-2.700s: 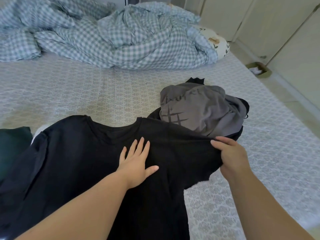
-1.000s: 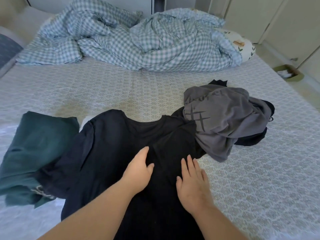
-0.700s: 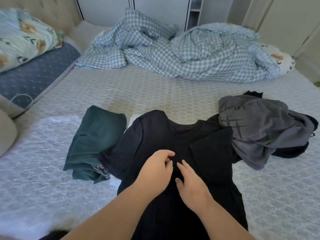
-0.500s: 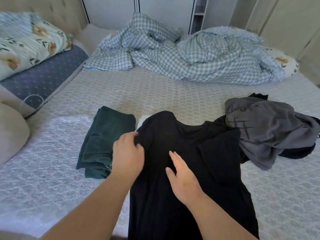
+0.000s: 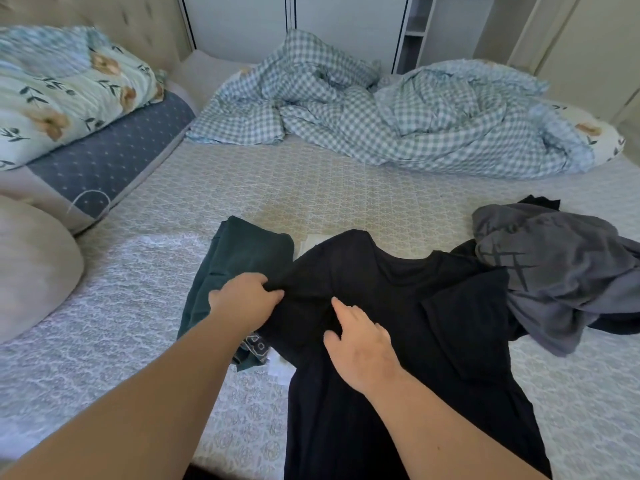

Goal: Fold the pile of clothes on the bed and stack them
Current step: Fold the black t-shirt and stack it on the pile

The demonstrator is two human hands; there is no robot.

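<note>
Left hand [image 5: 244, 299] grips the left sleeve edge of the black shirt [image 5: 398, 327]; right hand [image 5: 360, 341] rests flat on it, fingers extended. Shirt lies spread on the bed [image 5: 311, 181], between folded green garment [image 5: 239, 265] and crumpled grey garment [image 5: 561, 271].

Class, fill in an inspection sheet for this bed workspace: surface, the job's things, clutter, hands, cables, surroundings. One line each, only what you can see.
Surface: bed with a pale patterned cover.
Job's things: black shirt spread flat, right sleeve folded in; folded green garment to its left; unfolded grey shirt heaped on dark clothes at right.
Clutter: crumpled checked duvet; floral pillow; beige cushion.
Hands: left hand has a grip on the black shirt's left sleeve; right hand rests flat on it.
Cables: nothing seen.
Surroundings: wardrobe doors behind the bed.
</note>
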